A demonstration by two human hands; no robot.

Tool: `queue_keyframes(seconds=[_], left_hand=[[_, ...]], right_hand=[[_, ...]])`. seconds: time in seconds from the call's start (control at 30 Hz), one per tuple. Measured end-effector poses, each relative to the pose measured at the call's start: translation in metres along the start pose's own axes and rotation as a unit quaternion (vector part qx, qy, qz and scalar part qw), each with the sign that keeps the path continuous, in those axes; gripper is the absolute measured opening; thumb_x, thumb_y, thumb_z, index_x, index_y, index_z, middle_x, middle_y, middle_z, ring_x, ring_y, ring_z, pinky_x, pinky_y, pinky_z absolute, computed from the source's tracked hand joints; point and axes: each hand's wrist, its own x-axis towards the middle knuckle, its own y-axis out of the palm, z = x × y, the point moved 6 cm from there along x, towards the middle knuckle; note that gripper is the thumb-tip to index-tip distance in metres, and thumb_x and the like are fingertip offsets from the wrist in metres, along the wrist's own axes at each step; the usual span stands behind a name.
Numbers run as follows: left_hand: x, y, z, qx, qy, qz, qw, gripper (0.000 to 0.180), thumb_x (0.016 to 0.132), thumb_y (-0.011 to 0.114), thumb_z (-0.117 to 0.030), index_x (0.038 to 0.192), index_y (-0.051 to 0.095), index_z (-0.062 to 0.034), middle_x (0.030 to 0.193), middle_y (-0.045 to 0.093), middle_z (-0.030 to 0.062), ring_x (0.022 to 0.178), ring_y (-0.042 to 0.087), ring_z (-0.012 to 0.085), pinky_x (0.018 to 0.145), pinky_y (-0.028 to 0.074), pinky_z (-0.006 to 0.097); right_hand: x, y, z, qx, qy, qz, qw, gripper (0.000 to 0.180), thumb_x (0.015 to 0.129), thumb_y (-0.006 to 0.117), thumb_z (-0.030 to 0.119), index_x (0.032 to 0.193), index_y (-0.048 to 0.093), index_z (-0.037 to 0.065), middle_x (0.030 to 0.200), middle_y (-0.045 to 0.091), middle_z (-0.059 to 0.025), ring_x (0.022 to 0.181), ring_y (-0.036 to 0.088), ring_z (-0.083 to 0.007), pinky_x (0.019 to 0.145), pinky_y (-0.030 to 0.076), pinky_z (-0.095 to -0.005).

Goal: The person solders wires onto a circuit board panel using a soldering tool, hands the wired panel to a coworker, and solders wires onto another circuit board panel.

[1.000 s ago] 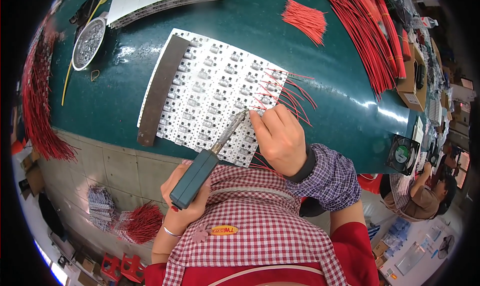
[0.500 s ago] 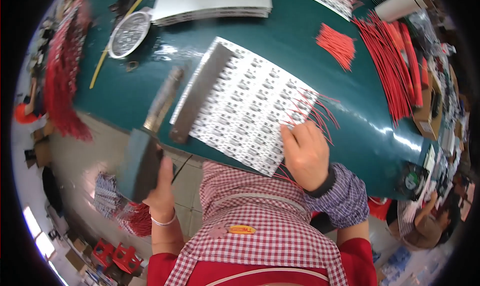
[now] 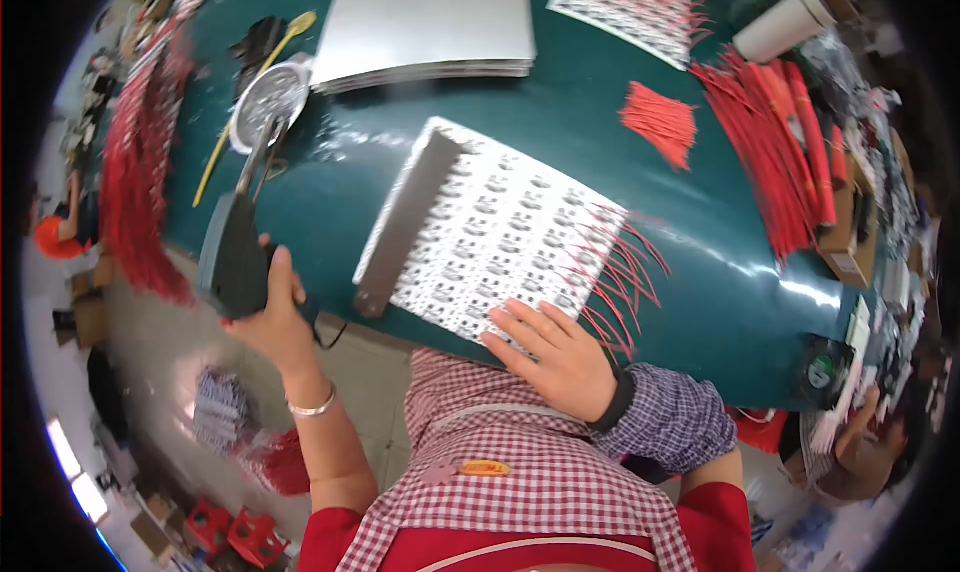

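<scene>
My left hand [image 3: 278,317] is closed round a dark green soldering gun [image 3: 228,257]. Its metal tip reaches into or over a white bowl [image 3: 302,70] of shiny silvery material; contact cannot be made out. Flat on the near edge of a white circuit board panel [image 3: 520,207] lies my right hand [image 3: 560,362], fingers stretched out, holding nothing. Rows of small dark parts cover the panel. A dark metal bar [image 3: 410,222] lies along its left side. Thin red wires [image 3: 625,282] stick out past its right edge.
Stacked white sheets [image 3: 425,22] lie at the far side, near another wired panel [image 3: 630,12]. Bundles of red wires [image 3: 660,122] and a white cylinder [image 3: 785,24] are at right. Red wire strands [image 3: 145,192] hang at the left edge. A co-worker [image 3: 860,452] sits at lower right.
The soldering gun has swung away from beside the panel, its tip now at the bowl. My right hand has gone from pinching near the red wires to lying flat on the panel's near edge.
</scene>
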Motion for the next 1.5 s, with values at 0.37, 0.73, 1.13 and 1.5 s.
queue_keyframes(seconds=[0.37, 0.73, 1.13, 1.5], left_hand=[[-0.048, -0.024, 0.022, 0.041, -0.049, 0.031, 0.997, 0.024, 0.089, 0.063, 0.007, 0.113, 0.061, 0.0088, 0.109, 0.068, 0.0169, 0.056, 0.046, 0.0087, 0.051, 0.038, 0.023], [-0.065, -0.015, 0.004, 0.011, -0.056, -0.008, 0.998, 0.018, 0.089, 0.063, 0.006, 0.107, 0.065, 0.0087, 0.073, 0.057, 0.0033, 0.056, 0.045, 0.0074, 0.052, 0.035, 0.022], [-0.081, -0.022, 0.010, 0.042, -0.031, 0.027, 0.998, 0.024, 0.090, 0.064, 0.007, 0.113, 0.063, 0.0103, 0.092, 0.060, 0.0105, 0.056, 0.046, 0.0078, 0.051, 0.036, 0.023], [-0.089, -0.019, -0.001, 0.003, -0.055, 0.032, 0.998, 0.022, 0.086, 0.067, 0.008, 0.108, 0.062, 0.0080, 0.115, 0.069, 0.0175, 0.057, 0.051, 0.0083, 0.049, 0.040, 0.023]], right_hand=[[0.020, -0.071, -0.063, 0.010, -0.005, -0.126, 0.992, 0.033, 0.085, 0.062, 0.006, 0.118, 0.065, 0.002, 0.126, 0.064, -0.0155, 0.117, 0.061, -0.0335, 0.098, 0.050, -0.0447], [0.060, -0.106, -0.237, -0.183, 0.133, -0.249, 0.942, 0.018, 0.075, 0.075, 0.004, 0.092, 0.070, 0.005, 0.093, 0.064, -0.0058, 0.094, 0.060, -0.0266, 0.077, 0.052, -0.0386], [0.066, -0.118, -0.226, -0.227, 0.113, -0.259, 0.932, 0.011, 0.079, 0.069, 0.004, 0.087, 0.063, 0.008, 0.080, 0.056, -0.0068, 0.080, 0.059, -0.0261, 0.064, 0.051, -0.0400], [0.070, -0.143, -0.198, -0.294, 0.025, -0.178, 0.939, 0.013, 0.081, 0.061, 0.001, 0.093, 0.065, 0.000, 0.092, 0.056, -0.0108, 0.089, 0.061, -0.0272, 0.074, 0.054, -0.0367]])
